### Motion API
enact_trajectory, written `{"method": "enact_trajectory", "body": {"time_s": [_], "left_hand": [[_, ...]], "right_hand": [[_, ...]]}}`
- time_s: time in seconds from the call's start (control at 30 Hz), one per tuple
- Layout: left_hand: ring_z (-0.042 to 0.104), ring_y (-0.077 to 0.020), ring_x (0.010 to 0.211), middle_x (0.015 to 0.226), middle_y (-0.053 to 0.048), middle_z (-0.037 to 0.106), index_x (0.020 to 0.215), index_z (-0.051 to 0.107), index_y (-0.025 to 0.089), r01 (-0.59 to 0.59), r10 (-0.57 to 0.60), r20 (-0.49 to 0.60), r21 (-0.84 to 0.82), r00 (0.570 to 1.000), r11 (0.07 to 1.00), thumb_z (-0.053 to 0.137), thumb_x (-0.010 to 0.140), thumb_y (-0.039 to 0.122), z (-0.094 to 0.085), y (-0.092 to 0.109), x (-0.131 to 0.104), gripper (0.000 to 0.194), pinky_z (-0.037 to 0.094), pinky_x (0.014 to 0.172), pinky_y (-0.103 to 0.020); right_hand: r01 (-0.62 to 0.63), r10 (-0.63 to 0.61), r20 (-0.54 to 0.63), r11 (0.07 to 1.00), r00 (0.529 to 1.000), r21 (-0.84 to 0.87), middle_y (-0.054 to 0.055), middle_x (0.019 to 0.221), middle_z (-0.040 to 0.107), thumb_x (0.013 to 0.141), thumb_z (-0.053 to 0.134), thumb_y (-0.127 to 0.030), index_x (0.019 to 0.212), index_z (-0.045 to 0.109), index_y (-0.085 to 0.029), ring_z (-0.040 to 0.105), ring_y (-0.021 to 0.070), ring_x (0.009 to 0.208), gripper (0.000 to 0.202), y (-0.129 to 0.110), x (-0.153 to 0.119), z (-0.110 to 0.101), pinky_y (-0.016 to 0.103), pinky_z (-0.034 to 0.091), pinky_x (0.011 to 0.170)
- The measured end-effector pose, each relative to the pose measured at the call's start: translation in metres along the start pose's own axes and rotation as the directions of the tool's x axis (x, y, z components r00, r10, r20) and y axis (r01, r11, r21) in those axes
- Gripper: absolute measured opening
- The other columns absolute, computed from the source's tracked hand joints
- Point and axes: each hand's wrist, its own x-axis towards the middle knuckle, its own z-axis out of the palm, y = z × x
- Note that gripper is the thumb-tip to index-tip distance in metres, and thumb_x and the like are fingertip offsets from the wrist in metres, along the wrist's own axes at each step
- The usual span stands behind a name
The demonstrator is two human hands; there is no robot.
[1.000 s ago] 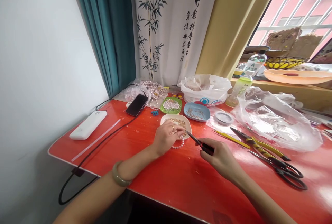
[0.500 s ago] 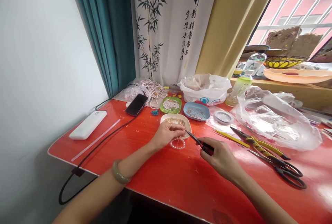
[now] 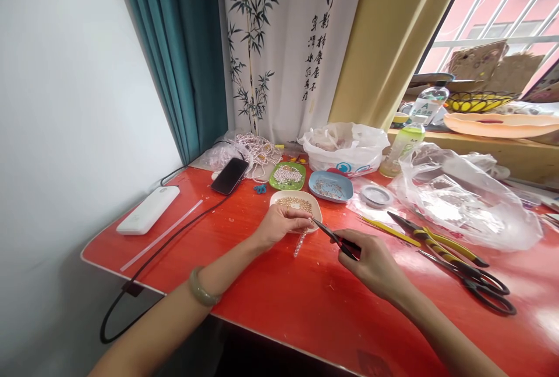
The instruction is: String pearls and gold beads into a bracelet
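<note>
currently, the left hand point(image 3: 282, 224) is pinching a string of pearly beads point(image 3: 299, 245), which is dangling at the near edge of a cream dish point(image 3: 318, 207), while the right hand point(image 3: 369, 258) is grasping dark pliers point(image 3: 347, 246), their tips pointing at the left hand. gold beads point(image 3: 299, 203) are lying in the cream dish, and a green dish point(image 3: 279, 185) and a blue dish point(image 3: 346, 185) are sitting behind it. farther right, yellow-handled pliers point(image 3: 430, 242) and scissors point(image 3: 473, 281) are lying on the red table point(image 3: 279, 319).
</note>
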Motion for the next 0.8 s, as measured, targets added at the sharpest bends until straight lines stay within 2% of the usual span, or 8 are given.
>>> {"method": "enact_trajectory", "body": {"time_s": [0.13,0.3,0.47,0.6,0.8], "left_hand": [[0.065,-0.0147,0.062,0.064,-0.004,0.069,0.073,0.069,0.011,-0.009,0.009,0.017,-0.001,1.000,1.000,0.077,0.049,0.026,-0.002,-0.002,0.000,0.029,0.051,0.073,-0.031],[0.064,-0.0160,0.062,0.063,-0.004,0.069,0.070,0.068,0.010,-0.034,0.035,-0.004,0.049,0.999,0.998,0.076,0.049,0.026,0.000,0.000,-0.002,0.028,0.053,0.067,-0.031],[0.063,-0.0168,0.061,0.063,-0.005,0.068,0.070,0.070,0.011,-0.166,0.189,-0.065,0.259,0.980,0.951,0.071,0.056,0.026,0.004,0.005,-0.008,0.021,0.053,0.061,-0.029],[0.062,-0.0164,0.063,0.068,-0.005,0.069,0.073,0.070,0.013,-0.307,0.361,-0.037,0.451,0.932,0.838,0.064,0.063,0.024,0.004,0.002,-0.011,0.016,0.050,0.059,-0.026],[0.059,-0.0159,0.062,0.068,-0.007,0.068,0.071,0.070,0.015,-0.480,0.580,0.076,0.654,0.811,0.585,0.058,0.070,0.023,0.003,0.001,-0.014,0.014,0.048,0.061,-0.028]], "right_hand": [[0.002,-0.002,0.012,1.000,1.000,0.003,0.001,0.064,0.060,0.065,0.042,-0.013,0.084,0.061,-0.015,0.045,0.0118,0.051,0.027,0.000,0.001,0.000,0.023,0.035,0.050],[-0.036,0.036,0.036,0.999,0.999,0.016,0.000,0.060,0.056,0.065,0.041,-0.014,0.082,0.061,-0.015,0.042,0.0114,0.050,0.026,-0.002,0.001,0.000,0.022,0.032,0.049],[-0.105,0.100,0.053,0.990,0.994,0.095,-0.003,0.053,0.045,0.063,0.040,-0.015,0.078,0.060,-0.014,0.036,0.0099,0.048,0.024,-0.007,0.001,0.001,0.021,0.028,0.046],[-0.134,0.123,0.080,0.977,0.989,0.164,-0.004,0.053,0.040,0.063,0.040,-0.015,0.076,0.058,-0.015,0.033,0.0092,0.049,0.022,-0.008,-0.001,0.001,0.021,0.027,0.046],[-0.178,0.149,0.126,0.946,0.981,0.270,-0.005,0.053,0.036,0.062,0.040,-0.015,0.074,0.056,-0.016,0.031,0.0089,0.048,0.019,-0.008,0.000,0.003,0.021,0.025,0.046]]}}
